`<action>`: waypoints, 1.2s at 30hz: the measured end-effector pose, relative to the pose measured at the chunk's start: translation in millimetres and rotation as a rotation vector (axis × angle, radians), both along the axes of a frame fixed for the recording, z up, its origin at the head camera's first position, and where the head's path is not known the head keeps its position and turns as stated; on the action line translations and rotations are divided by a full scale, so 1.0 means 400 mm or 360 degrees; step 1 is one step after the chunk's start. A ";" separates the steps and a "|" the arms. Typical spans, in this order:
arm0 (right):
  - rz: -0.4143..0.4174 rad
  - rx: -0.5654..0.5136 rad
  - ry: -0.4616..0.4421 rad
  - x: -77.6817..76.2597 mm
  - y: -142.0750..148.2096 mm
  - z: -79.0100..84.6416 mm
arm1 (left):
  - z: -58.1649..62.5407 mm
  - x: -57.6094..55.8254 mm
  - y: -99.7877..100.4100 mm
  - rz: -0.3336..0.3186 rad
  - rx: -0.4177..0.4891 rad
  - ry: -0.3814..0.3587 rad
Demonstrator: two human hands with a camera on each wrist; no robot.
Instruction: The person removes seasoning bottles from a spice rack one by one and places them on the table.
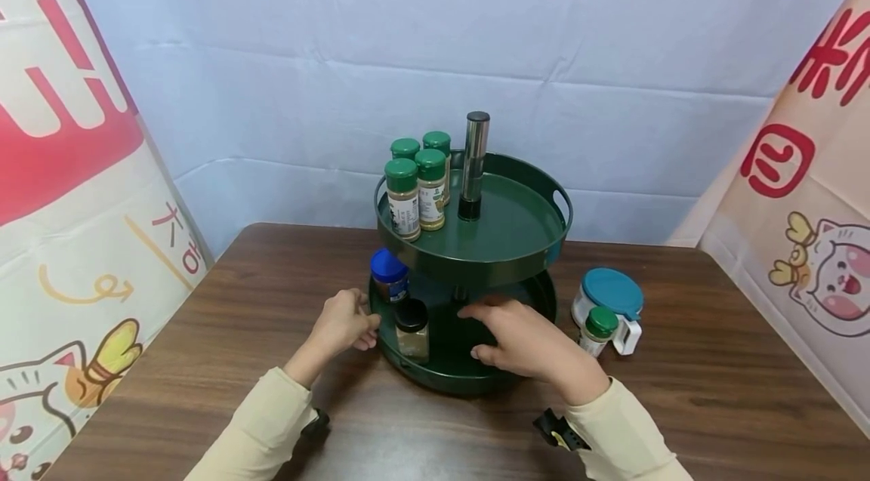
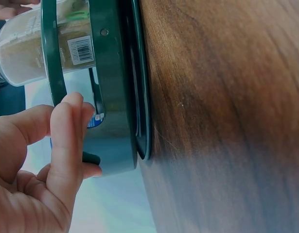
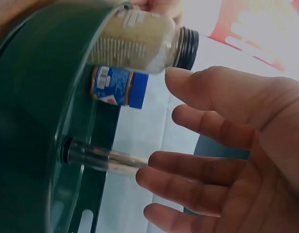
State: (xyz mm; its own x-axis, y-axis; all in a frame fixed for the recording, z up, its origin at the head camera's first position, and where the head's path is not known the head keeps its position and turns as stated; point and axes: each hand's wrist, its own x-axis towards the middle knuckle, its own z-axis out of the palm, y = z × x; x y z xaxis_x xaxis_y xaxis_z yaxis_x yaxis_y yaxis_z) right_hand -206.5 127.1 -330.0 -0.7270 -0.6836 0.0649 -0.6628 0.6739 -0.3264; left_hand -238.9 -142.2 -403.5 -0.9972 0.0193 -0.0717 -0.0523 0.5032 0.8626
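Observation:
A dark green two-tier turntable rack [image 1: 503,269] stands on the table. At the left side of its lower tray [image 2: 115,97], my left hand [image 1: 343,321] grips the rim by the handle cut-out, thumb and fingers bent about it. My right hand [image 1: 523,336] reaches in over the front right of that tray, fingers apart and holding nothing. Between the hands stands a black-capped jar [image 1: 412,334] of pale brown powder, apart from the right thumb [image 3: 188,82]. Behind it is a blue-lidded jar [image 1: 390,277]. Several green-capped spice bottles [image 1: 403,201] stand on the upper tray's left.
A steel post [image 1: 476,156] rises through the upper tray. Right of the rack, a blue-lidded container with a white handle [image 1: 612,296] and a green-capped bottle [image 1: 598,330] stand on the wooden table [image 1: 680,360]. Pale cloth hangs behind, with printed banners at both sides.

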 end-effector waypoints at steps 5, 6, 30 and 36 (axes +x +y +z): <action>0.0021 -0.0005 0.0004 0.003 -0.026 0.002 | 0.000 0.001 0.001 0.0006 0.0006 0.0000; 0.0020 -0.0014 0.0012 0.003 -0.029 0.003 | 0.000 0.001 0.001 0.0006 0.0007 0.0001; 0.0147 -0.0110 0.0250 -0.018 -0.154 0.003 | 0.000 0.000 0.000 0.0005 0.0003 -0.0009; 0.0186 -0.0106 0.0279 -0.023 -0.173 -0.020 | 0.001 0.000 -0.001 0.0000 0.0018 0.0000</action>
State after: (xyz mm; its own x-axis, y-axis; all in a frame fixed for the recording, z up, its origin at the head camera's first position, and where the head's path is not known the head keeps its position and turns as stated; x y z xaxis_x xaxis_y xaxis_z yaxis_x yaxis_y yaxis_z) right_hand -215.8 57.7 -337.9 -0.6167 -0.7525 0.2312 -0.7857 0.5699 -0.2408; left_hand -238.8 -142.6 -403.0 -0.9972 0.0201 -0.0718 -0.0526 0.4934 0.8682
